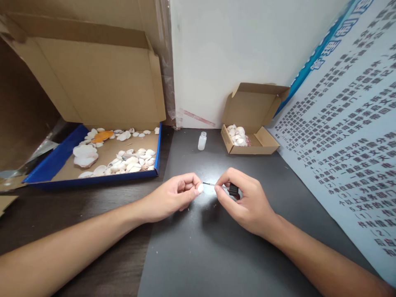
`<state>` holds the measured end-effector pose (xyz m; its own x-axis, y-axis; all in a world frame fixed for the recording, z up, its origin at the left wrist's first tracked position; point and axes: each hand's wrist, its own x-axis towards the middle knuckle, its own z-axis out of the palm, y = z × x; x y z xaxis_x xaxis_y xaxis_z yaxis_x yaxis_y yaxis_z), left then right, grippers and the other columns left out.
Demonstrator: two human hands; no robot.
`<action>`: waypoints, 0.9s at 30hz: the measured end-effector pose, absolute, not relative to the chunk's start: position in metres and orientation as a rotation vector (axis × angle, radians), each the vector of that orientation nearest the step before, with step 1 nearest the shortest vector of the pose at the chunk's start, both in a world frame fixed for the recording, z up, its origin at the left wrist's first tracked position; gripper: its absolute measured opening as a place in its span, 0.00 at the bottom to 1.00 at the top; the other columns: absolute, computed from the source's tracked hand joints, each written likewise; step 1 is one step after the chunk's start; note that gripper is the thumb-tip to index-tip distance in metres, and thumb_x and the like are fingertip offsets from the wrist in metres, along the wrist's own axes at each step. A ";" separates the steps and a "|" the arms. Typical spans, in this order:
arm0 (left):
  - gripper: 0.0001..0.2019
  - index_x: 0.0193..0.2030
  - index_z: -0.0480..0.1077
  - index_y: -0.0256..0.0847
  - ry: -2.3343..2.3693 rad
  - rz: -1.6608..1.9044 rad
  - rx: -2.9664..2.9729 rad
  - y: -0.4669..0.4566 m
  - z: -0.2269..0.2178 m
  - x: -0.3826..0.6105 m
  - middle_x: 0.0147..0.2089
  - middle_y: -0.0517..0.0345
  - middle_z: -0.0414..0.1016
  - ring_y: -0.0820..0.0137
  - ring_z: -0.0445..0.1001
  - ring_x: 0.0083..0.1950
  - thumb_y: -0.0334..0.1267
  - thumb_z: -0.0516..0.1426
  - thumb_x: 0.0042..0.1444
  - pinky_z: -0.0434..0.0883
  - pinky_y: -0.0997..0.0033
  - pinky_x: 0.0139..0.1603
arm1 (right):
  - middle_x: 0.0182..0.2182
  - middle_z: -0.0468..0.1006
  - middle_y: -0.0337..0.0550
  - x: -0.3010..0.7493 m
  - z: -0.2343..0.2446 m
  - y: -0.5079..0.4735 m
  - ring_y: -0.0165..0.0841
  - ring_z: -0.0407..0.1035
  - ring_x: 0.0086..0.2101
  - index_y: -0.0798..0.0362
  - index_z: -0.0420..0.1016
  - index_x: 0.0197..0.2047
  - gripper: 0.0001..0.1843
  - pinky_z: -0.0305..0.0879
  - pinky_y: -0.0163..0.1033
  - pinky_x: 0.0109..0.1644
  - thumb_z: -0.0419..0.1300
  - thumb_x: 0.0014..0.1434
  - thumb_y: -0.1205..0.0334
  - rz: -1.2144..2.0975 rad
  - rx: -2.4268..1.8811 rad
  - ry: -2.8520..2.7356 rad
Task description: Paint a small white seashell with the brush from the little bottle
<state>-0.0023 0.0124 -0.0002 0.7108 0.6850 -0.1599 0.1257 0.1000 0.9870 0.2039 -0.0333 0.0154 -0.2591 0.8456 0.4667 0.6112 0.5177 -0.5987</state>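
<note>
My left hand [173,198] pinches a small white shell [200,188] between thumb and fingers, just above the dark tabletop. My right hand [244,202] grips a thin brush with a black cap [232,190]; its fine tip points left and reaches the shell. Behind the hands stands a small open bottle [202,140] of clear liquid.
A large blue-edged cardboard box [49,167] at the left holds several white shells and one orange one. A small cardboard box [262,142] at the back right holds more shells. A printed poster [346,136] leans along the right. A white wall stands behind.
</note>
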 end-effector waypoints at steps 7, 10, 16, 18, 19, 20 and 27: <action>0.14 0.38 0.62 0.41 0.683 0.480 1.428 0.013 -0.001 -0.003 0.24 0.70 0.57 0.78 0.54 0.23 0.50 0.57 0.62 0.53 0.77 0.24 | 0.24 0.68 0.35 0.203 0.014 -0.033 0.27 0.60 0.24 0.53 0.68 0.29 0.06 0.56 0.33 0.28 0.57 0.58 0.69 0.459 -1.154 -2.008; 0.14 0.38 0.62 0.41 0.681 0.480 1.425 0.013 -0.002 -0.003 0.24 0.70 0.57 0.78 0.54 0.23 0.50 0.56 0.62 0.53 0.77 0.23 | 0.23 0.68 0.35 0.203 0.014 -0.033 0.27 0.60 0.24 0.52 0.68 0.29 0.07 0.56 0.33 0.28 0.57 0.59 0.69 0.496 -1.139 -2.010; 0.15 0.38 0.62 0.41 0.686 0.492 1.417 0.012 -0.003 -0.003 0.23 0.70 0.57 0.78 0.54 0.22 0.51 0.57 0.61 0.52 0.77 0.23 | 0.23 0.68 0.34 0.202 0.016 -0.033 0.27 0.60 0.23 0.52 0.67 0.28 0.07 0.56 0.33 0.27 0.57 0.58 0.69 0.508 -1.121 -2.013; 0.16 0.38 0.62 0.41 0.682 0.497 1.421 0.012 -0.004 -0.003 0.23 0.71 0.57 0.78 0.53 0.22 0.52 0.57 0.61 0.52 0.77 0.23 | 0.22 0.68 0.34 0.202 0.016 -0.034 0.27 0.60 0.23 0.52 0.67 0.28 0.07 0.56 0.33 0.27 0.57 0.58 0.69 0.523 -1.110 -2.015; 0.16 0.39 0.62 0.41 0.679 0.498 1.423 0.012 -0.004 -0.003 0.23 0.71 0.56 0.78 0.53 0.22 0.52 0.57 0.61 0.52 0.77 0.23 | 0.22 0.68 0.34 0.202 0.016 -0.034 0.27 0.60 0.23 0.52 0.67 0.28 0.07 0.56 0.33 0.27 0.57 0.58 0.69 0.528 -1.103 -2.014; 0.16 0.39 0.62 0.41 0.677 0.501 1.426 0.013 -0.004 -0.004 0.23 0.71 0.56 0.78 0.53 0.22 0.52 0.57 0.61 0.52 0.77 0.23 | 0.22 0.68 0.34 0.202 0.016 -0.035 0.26 0.60 0.23 0.52 0.67 0.28 0.07 0.56 0.33 0.27 0.57 0.58 0.69 0.530 -1.097 -2.011; 0.14 0.38 0.62 0.41 0.688 0.481 1.444 0.013 -0.003 -0.003 0.23 0.71 0.56 0.78 0.52 0.22 0.50 0.57 0.62 0.52 0.77 0.23 | 0.22 0.68 0.34 0.203 0.014 -0.032 0.27 0.60 0.23 0.52 0.66 0.27 0.09 0.56 0.33 0.27 0.57 0.58 0.68 0.457 -1.201 -1.964</action>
<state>-0.0032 0.0130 -0.0026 0.7224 0.6779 -0.1364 0.1049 0.0876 0.9906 0.2034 -0.0316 0.0144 -0.2554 0.8669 0.4280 0.5892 0.4906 -0.6420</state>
